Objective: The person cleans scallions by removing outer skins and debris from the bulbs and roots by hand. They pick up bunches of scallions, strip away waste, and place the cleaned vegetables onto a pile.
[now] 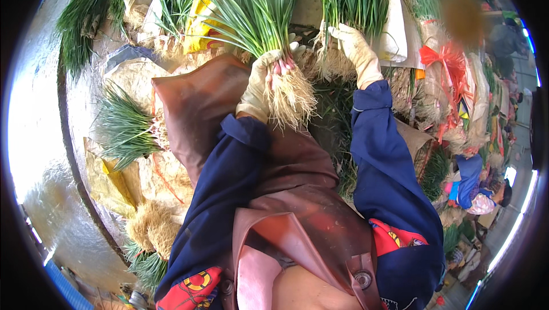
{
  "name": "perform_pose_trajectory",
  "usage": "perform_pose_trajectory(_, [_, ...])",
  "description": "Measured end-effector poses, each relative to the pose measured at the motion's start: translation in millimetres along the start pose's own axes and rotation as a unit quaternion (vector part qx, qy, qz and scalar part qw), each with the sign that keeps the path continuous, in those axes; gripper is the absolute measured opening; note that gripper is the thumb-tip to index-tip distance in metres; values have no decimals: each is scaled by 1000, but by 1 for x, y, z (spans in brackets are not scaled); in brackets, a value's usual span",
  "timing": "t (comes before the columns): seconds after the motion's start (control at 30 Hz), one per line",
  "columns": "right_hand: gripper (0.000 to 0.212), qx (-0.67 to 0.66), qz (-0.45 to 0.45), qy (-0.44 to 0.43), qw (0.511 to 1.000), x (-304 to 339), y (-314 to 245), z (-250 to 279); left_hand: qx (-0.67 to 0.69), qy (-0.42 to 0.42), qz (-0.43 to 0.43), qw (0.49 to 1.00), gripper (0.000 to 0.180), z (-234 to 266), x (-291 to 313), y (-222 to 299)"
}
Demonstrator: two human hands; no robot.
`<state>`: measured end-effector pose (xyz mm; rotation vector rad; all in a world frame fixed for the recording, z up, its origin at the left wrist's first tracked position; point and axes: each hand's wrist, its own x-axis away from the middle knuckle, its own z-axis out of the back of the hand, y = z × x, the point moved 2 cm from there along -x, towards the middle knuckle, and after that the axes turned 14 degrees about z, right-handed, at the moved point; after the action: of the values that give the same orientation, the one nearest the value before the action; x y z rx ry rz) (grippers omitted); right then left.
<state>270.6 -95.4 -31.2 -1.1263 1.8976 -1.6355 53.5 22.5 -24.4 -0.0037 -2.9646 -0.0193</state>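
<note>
Both my hands wear pale, soiled work gloves. My left hand (257, 88) is closed round a bunch of spring onions (278, 41) just above the reddish bulbs. Long green leaves fan out upward from it, and the stringy pale roots (291, 100) hang below. To the right, my right hand (355, 48) reaches up to a second pile of spring onions (357, 1). Its fingertips are pinched together at the base of the green stalks, partly among them. A brown waterproof apron (200, 110) covers my lap under the left hand.
More spring onions (128, 124) lie on sacking (131, 76) at the left, beside a wet floor (46, 110). A yellow bag (200, 24) lies beyond my lap. Red plastic strips (449, 73) hang over sacks at the right. Another person (474, 187) is farther right.
</note>
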Motion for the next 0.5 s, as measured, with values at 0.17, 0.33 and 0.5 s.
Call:
perform_pose_trajectory(0.17, [22, -161, 79, -94, 979, 19, 26, -23, -67, 14, 72, 995, 40, 40, -7, 7])
perform_pose_trajectory(0.33, [19, 70, 108, 73, 989, 25, 32, -32, -59, -2, 100, 993, 47, 18, -7, -7])
perform_pose_trajectory(0.5, [23, -10, 87, 89, 992, 55, -1, -33, -39, -24, 90, 995, 58, -7, 3, -11])
